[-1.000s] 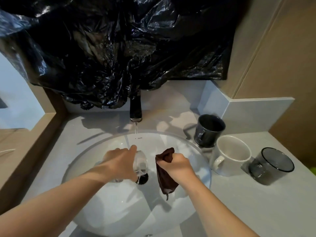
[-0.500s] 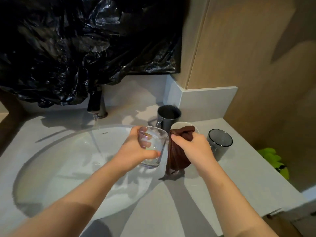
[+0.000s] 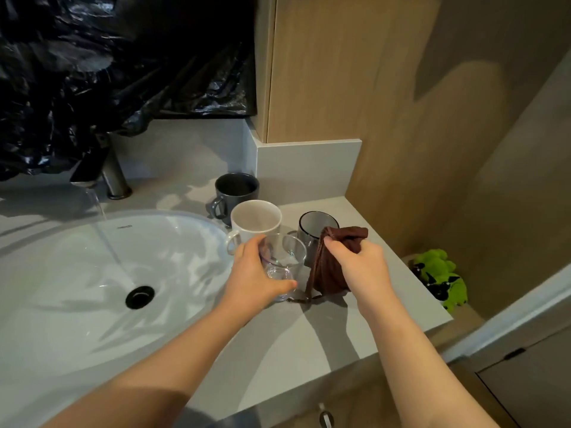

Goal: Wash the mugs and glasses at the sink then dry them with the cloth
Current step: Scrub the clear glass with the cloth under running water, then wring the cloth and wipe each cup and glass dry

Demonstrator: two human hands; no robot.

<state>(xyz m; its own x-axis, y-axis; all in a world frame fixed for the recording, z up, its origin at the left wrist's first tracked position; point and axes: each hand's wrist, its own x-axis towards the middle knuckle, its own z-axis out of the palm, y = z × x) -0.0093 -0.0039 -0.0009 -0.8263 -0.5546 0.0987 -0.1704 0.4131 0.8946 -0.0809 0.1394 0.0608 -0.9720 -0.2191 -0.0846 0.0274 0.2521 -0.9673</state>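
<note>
My left hand (image 3: 255,279) grips a clear glass (image 3: 282,267), held upright over the grey counter (image 3: 309,341) just right of the white sink (image 3: 92,304). My right hand (image 3: 360,267) pinches a brown cloth (image 3: 332,267) that hangs beside the glass, its lower end touching the counter. Behind them stand a white mug (image 3: 255,222), a dark grey mug (image 3: 236,188) and a smoky grey glass (image 3: 312,228). Water runs from the faucet (image 3: 99,171) into the basin.
A black plastic sheet (image 3: 108,66) hangs over the wall behind the faucet. A wooden panel (image 3: 370,88) rises at the counter's right end. A green soft toy (image 3: 438,273) lies below the counter's right edge. The black drain (image 3: 139,297) sits mid-basin.
My left hand has carried the glass out of the running water to the right, over the counter. My right hand moved with the cloth alongside it. The view has swung right.
</note>
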